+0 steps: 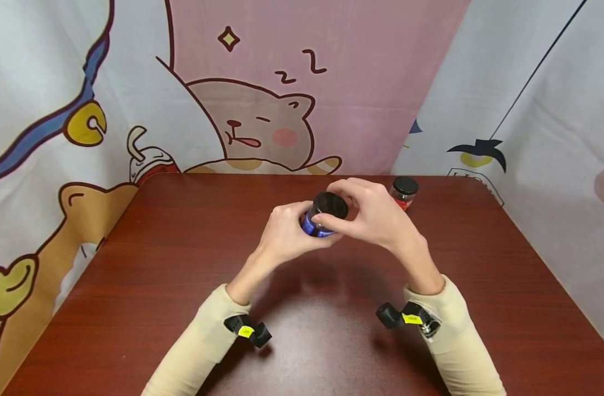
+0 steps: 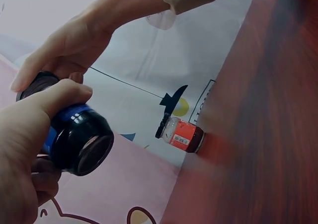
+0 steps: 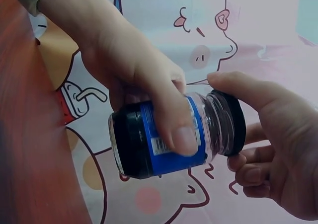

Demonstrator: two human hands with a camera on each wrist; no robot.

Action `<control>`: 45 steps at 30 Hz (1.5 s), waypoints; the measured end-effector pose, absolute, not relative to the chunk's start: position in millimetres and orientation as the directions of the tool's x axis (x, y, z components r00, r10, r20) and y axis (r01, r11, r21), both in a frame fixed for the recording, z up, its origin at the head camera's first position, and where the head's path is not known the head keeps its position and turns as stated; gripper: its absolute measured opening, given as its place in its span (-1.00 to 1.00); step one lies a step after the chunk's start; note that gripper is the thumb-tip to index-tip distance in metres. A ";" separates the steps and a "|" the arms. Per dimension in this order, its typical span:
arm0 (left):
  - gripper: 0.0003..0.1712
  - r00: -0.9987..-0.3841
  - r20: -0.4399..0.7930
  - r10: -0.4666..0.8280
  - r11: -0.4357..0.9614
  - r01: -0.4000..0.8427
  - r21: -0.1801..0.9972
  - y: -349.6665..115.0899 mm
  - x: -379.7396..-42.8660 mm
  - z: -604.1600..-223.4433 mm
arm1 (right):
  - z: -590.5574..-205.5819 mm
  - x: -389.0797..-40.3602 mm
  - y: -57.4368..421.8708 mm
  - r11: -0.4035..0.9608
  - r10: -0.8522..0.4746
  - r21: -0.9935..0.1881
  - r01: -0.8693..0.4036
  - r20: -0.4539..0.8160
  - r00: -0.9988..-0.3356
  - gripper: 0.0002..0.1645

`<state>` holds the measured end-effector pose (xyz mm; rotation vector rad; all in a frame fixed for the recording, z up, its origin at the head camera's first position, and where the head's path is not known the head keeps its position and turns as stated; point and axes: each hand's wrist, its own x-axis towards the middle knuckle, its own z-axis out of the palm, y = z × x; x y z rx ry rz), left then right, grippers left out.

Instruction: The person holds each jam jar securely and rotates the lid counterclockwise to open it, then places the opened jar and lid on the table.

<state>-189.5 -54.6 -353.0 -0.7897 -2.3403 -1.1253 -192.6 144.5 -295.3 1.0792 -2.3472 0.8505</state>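
A glass jar [image 3: 154, 134] with a blue label and dark contents is held above the table, tilted. My left hand [image 1: 284, 231] grips its body, thumb across the label. At the jar's mouth sits a black lid [image 3: 237, 124], with clear glass threads showing beside it in the right wrist view. The fingers and thumb of my right hand [image 1: 371, 214] hold the lid by its rim. Past the right hand, a second jar [image 2: 183, 134] with a red label and a black lid stands on the table; in the head view the hand partly covers it.
The dark red wooden table [image 1: 183, 264] spreads below both hands. A cartoon-printed curtain [image 1: 371, 82] hangs behind its far edge and along both sides. Each sleeved forearm carries a small black camera, one on the left [image 1: 247, 330] and one on the right [image 1: 406, 318].
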 end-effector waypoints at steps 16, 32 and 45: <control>-0.57 -0.772 0.440 0.459 0.256 0.590 0.766 -63.7 -191.0 -347.5 | -291.7 -192.9 149.5 0.372 -0.627 -0.367 -0.852 0.578 -0.523 -0.56; -0.54 -0.676 0.383 0.629 0.066 0.538 0.841 -73.4 -190.3 -344.3 | -288.4 -187.8 145.4 0.209 -0.693 -0.410 -0.888 0.579 -0.430 -0.61; -0.54 -0.655 0.361 0.664 0.047 0.518 0.854 -76.1 -191.9 -343.0 | -287.4 -188.6 145.8 0.144 -0.629 -0.398 -0.906 0.669 -0.394 -0.56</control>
